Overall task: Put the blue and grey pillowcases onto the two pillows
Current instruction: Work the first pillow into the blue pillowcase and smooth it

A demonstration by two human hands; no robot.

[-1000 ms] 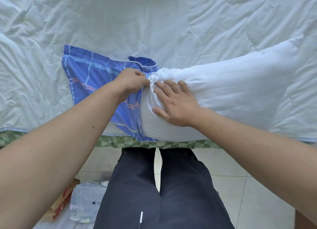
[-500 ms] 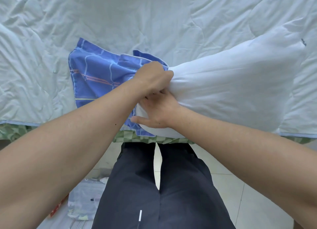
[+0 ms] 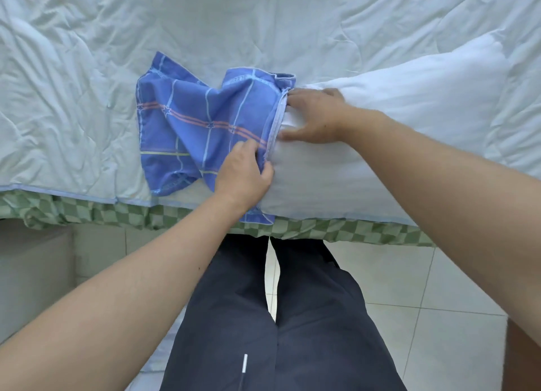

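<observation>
Here, left grip (image 3: 243, 171) pinches blue pillowcase (image 3: 202, 127); right grip (image 3: 314, 116) spread on pillow (image 3: 395, 127), quilted bed (image 3: 205, 24).

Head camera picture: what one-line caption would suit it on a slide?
Left hand grips the blue pillowcase opening while right hand presses the white pillow end in.

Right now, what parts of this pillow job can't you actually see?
- Head view: the end of the white pillow inside the blue pillowcase, hidden by its cloth.
- Right hand fingertips, hidden at the case's opening.
- Left hand grip, fingertips buried in bunched cloth.
- Grey pillowcase and second pillow: not in view.
</observation>
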